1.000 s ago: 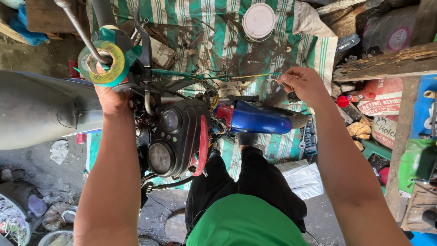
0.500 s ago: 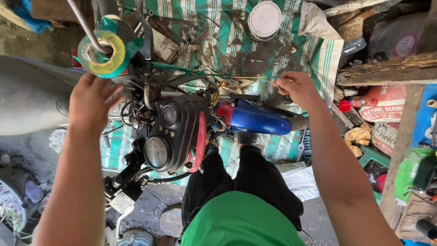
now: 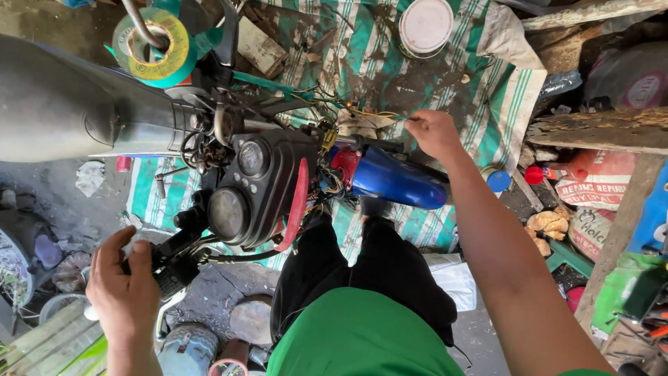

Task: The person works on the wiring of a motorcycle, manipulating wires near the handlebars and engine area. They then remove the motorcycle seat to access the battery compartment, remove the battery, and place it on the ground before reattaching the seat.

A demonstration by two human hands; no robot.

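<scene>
So the instrument cluster (image 3: 254, 188) was the middle of everything: the left hand (image 3: 125, 292) sat below-left of it, fingers curled around the black handlebar switch (image 3: 170, 261), probably to steady the bars. The right hand (image 3: 435, 132) reached up-right of the cluster, fingertips pinched narrow on the loose yellow-green wires (image 3: 362, 111), just above the blue fender (image 3: 396, 181).

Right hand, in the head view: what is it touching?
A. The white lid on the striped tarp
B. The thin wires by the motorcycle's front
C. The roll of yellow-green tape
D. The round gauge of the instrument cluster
B: the right hand pinches the thin wires just above the blue fender, well away from the white lid, the tape roll and the instrument cluster.
</scene>
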